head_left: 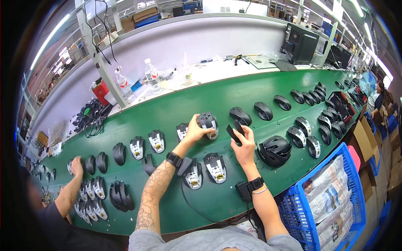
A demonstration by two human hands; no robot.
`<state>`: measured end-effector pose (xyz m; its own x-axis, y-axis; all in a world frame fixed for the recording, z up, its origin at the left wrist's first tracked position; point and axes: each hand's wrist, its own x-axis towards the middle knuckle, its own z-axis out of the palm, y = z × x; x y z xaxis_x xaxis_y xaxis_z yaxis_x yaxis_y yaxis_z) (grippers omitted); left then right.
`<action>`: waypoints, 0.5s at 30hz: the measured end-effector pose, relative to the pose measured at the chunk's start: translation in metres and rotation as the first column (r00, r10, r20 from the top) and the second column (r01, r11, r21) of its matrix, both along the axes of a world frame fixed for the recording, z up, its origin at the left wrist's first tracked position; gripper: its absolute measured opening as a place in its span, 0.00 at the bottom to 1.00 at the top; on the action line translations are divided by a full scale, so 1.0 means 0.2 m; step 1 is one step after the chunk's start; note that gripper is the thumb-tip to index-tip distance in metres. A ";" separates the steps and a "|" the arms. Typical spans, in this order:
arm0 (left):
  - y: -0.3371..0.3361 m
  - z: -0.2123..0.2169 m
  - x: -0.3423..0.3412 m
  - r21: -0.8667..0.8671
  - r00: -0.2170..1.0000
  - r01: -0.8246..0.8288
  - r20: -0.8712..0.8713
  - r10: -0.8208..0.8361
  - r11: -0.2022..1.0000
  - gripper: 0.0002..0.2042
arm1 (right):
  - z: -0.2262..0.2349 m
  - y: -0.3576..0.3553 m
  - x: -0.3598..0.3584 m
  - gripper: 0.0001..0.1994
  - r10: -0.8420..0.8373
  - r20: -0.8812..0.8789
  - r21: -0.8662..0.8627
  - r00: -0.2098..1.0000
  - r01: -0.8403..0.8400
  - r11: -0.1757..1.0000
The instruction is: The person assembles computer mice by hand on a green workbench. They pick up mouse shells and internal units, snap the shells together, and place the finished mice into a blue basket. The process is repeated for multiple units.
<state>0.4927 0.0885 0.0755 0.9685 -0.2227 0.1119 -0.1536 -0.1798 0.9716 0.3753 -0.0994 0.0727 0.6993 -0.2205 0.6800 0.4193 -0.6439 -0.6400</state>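
Assembly appears at cover-fitting, the left hand (198, 131) curling its fingers around a black-and-white plastic mouse (208, 120) over the green counter (163, 111), the right hand (245, 149) pinching narrow black plastic pieces (232, 133), and next calls, probably, for careful alignment.

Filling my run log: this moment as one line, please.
left hand: grip on black-and-white computer mouse | right hand: grip on black plastic pieces | surface: green workbench

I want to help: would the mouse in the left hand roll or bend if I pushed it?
The mouse probably wouldn't roll, being broad and low. It likely won't bend, looking like hard plastic. It's perhaps light, being hand-sized.
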 end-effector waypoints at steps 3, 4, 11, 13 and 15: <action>-0.01 0.03 -0.12 -0.241 0.973 -0.011 -0.226 -0.045 0.970 0.26 | -0.01 -0.01 0.00 0.20 -0.038 0.034 -0.050 0.999 0.040 0.998; 0.00 0.05 -0.15 -0.327 0.944 0.014 -0.307 -0.120 0.945 0.25 | 0.00 -0.01 0.00 0.20 -0.049 0.047 -0.079 0.998 0.052 0.996; -0.02 0.02 -0.30 -0.576 0.895 -0.063 -0.394 -0.209 0.815 0.15 | 0.11 0.13 -0.11 0.31 0.169 -0.046 0.130 0.985 -0.162 0.978; -0.02 0.00 -0.30 -0.638 0.887 -0.061 -0.388 -0.251 0.768 0.17 | 0.08 0.16 -0.10 0.30 0.109 -0.015 0.031 0.994 -0.109 0.994; -0.05 0.00 -0.36 -0.568 0.919 -0.048 -0.348 -0.187 0.821 0.20 | 0.06 0.18 -0.09 0.29 0.062 0.050 -0.036 0.997 -0.061 0.998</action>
